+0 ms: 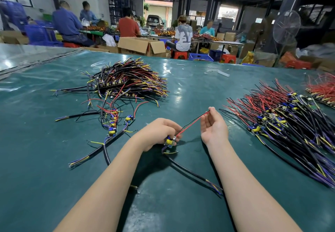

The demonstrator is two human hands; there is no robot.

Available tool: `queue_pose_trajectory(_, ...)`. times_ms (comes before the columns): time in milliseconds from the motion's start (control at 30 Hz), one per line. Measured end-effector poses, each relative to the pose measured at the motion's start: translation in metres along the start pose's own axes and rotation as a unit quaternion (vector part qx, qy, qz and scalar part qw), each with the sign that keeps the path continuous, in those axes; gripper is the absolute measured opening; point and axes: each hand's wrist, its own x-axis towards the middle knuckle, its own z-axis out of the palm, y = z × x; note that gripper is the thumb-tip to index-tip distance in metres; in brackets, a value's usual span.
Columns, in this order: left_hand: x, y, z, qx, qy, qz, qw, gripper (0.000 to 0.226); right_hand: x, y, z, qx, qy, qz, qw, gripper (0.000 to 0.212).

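1 wired board (169, 141) in left hand (161, 133).

Green table (190, 90) — wire bundles (130, 79), loose circuit boards (129, 120)

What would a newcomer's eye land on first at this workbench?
The hands at the centre: the left hand grips a small circuit board while the right hand pinches its red and black wires taut. Then the tangled left pile and right pile of wired boards on the green table.
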Motion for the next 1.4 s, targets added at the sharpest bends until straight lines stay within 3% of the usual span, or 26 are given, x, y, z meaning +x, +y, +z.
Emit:
queue_pose_trajectory(200,-0.003,0.000,-0.005,-0.034,-0.014,-0.023,0.999,0.025,0.001,0.001,-0.001,0.004,-0.011,-0.012,1.000,0.014)
queue_pose_trajectory(600,-0.010,0.006,0.000,0.077,-0.016,-0.026,0.997,0.022,0.000,0.001,-0.001,0.024,-0.047,-0.018,0.998,0.015)
queue_pose_trajectory(767,-0.006,0.003,-0.002,0.081,0.060,0.017,0.995,0.020,-0.002,0.004,0.003,0.037,-0.078,0.011,0.996,0.016)
queue_pose_trajectory(833,-0.003,0.003,-0.004,0.061,0.095,0.038,0.993,0.021,-0.003,0.006,0.005,-0.009,-0.095,0.042,0.995,0.017)
queue_pose_trajectory(900,-0.001,0.002,-0.004,0.055,0.120,0.050,0.990,0.023,-0.006,0.011,0.006,-0.128,-0.141,0.078,0.979,0.019)
queue_pose_trajectory(1033,0.001,-0.001,-0.004,0.079,0.139,0.053,0.986,0.025,-0.016,0.019,0.006,-0.335,-0.286,0.101,0.892,0.014)
queue_pose_trajectory(1167,0.000,-0.003,-0.005,0.109,0.136,0.055,0.983,0.020,-0.016,0.021,0.005,-0.400,-0.285,0.028,0.870,0.018)
queue_pose_trajectory(1300,-0.001,-0.004,-0.010,0.214,0.144,0.064,0.964,0.015,-0.015,0.020,0.005,-0.450,-0.293,-0.001,0.844,0.023)
queue_pose_trajectory(1400,-0.003,-0.003,-0.017,0.121,0.135,0.054,0.982,0.011,-0.015,0.020,0.005,-0.475,-0.296,-0.007,0.829,0.024)
